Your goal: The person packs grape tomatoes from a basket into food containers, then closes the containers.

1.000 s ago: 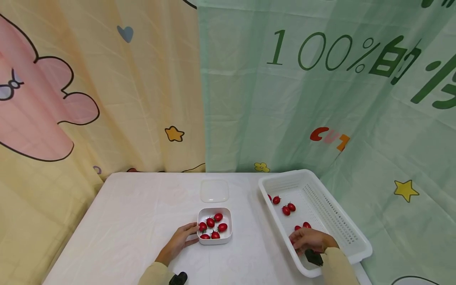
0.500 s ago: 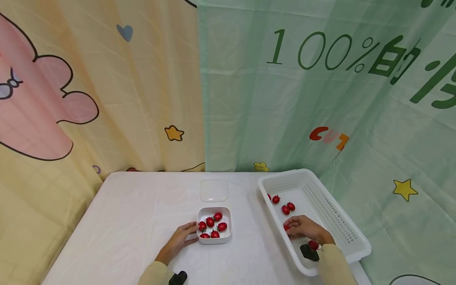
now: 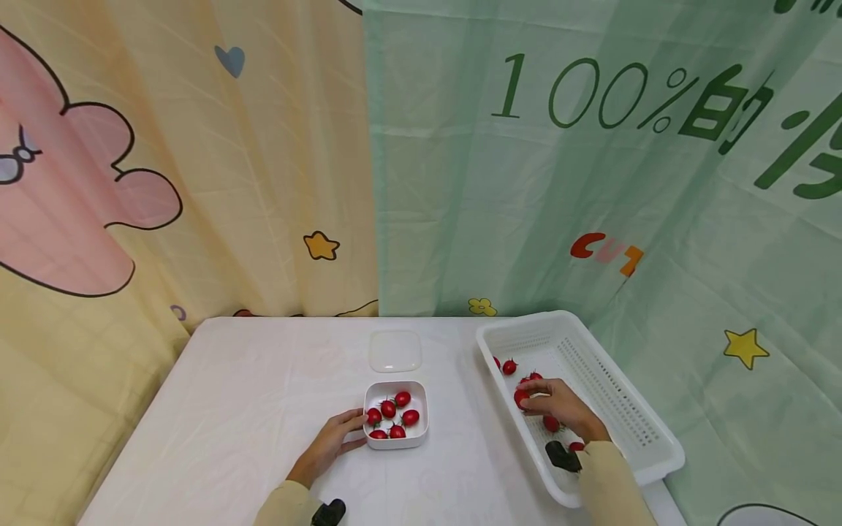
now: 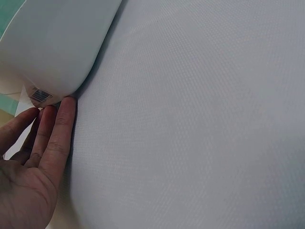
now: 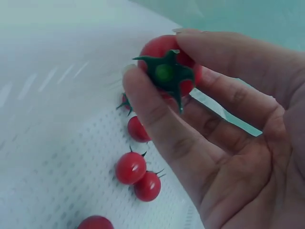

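Red tomato (image 5: 153, 47), green calyx toward the right-wrist camera, is pinched between thumb and fingers of the right hand (image 3: 559, 405). Grip firm on one fruit, held above the perforated floor of the white basket (image 3: 618, 372), close to its left wall, lower right of the head frame. More loose tomatoes (image 3: 551, 424) lie in the basket around and below that hand. Left hand (image 3: 332, 442), lower centre of the frame: grasping nothing, fingers extended, tips against the left side of the white box (image 3: 397, 443). Six tomatoes (image 3: 411, 418) visible inside the box. Left-wrist view puts the box at upper left, barcode label (image 4: 40, 95) just above the fingertips. Translucent lid (image 3: 395, 351) sits flat on the white tablecloth (image 3: 263, 394), just above the box in frame. Yellow curtain (image 3: 296, 146) upper left, green curtain (image 3: 447, 183) upper right.
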